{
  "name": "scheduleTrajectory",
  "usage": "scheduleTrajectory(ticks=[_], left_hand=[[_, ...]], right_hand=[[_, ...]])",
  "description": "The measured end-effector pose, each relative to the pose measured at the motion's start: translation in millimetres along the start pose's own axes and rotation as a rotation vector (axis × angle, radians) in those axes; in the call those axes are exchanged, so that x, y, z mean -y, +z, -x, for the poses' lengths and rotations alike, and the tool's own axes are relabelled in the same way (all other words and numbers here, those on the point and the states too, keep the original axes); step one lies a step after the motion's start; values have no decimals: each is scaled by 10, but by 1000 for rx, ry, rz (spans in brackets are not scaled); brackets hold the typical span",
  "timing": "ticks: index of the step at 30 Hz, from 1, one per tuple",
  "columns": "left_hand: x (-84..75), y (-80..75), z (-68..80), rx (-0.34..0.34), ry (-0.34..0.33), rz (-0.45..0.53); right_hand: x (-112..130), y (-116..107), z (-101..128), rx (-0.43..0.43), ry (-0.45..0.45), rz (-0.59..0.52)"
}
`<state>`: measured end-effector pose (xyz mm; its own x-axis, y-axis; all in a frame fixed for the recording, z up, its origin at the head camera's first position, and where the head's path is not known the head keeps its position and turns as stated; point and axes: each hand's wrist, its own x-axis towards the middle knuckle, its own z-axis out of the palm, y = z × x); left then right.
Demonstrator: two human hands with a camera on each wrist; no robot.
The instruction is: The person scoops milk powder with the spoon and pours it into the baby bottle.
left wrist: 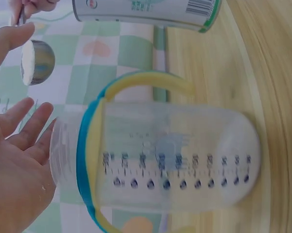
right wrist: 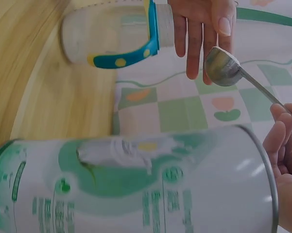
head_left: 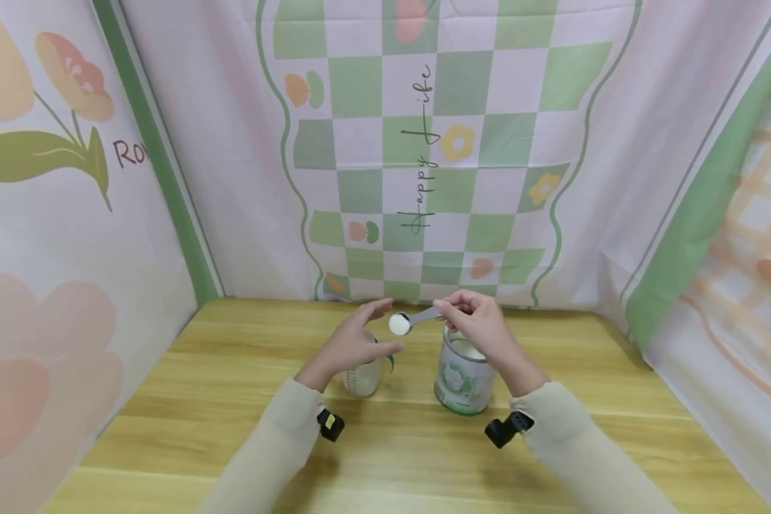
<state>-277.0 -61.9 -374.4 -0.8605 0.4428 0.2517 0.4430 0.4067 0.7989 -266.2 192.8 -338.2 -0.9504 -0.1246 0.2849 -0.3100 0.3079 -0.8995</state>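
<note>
My right hand point(head_left: 478, 321) pinches the handle of a metal measuring spoon point(head_left: 401, 324), heaped with white powder, and holds it level between the bottle and the can. A clear baby bottle point(left wrist: 160, 155) with a teal and yellow handled collar stands uncapped on the table, white powder at its bottom. Near the bottle's mouth is my left hand point(head_left: 355, 343), fingers and thumb spread apart, holding nothing. Below my right hand stands an open milk powder can point(head_left: 464, 382), white and green, with pale powder inside.
The wooden table point(head_left: 398, 464) ends at a hanging cloth point(head_left: 360, 143) with green checks behind the bottle and can. More printed cloth point(head_left: 58, 235) hangs on the left side. Each wrist wears a small black camera point(head_left: 502, 431).
</note>
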Motion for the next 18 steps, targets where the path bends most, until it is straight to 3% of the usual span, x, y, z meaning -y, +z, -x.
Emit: scheduleTrajectory(ticks=[18], left_hand=[[298,-149,226,-23,-62,33]], right_hand=[[61,343,-74,31,-46,12]])
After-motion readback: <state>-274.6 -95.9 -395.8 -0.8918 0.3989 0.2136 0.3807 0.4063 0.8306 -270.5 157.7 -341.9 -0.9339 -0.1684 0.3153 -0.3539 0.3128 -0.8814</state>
